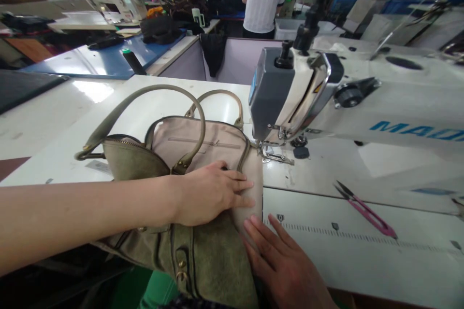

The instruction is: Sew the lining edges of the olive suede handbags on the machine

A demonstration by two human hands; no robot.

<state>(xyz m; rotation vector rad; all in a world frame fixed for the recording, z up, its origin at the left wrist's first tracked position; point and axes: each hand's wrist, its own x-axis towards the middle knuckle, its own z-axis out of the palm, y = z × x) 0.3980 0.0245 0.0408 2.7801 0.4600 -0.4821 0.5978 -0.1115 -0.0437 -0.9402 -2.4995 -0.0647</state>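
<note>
We have the bag (221,256) on the near part of the table (326,265), left of the machine (384,106); our left hand (210,193) lies open and flat on its pale lining (255,166); our right hand (284,260) sets outstretched fingers at the lining's near right edge, though we cannot tell whether it pinches; a handle (159,88) arches up beyond our left wrist, crossing our view of the bag's inside; the machine blocks the far right; pink snips (373,215) lie right, well apart from the bag; a person (264,0) stands far off.
</note>
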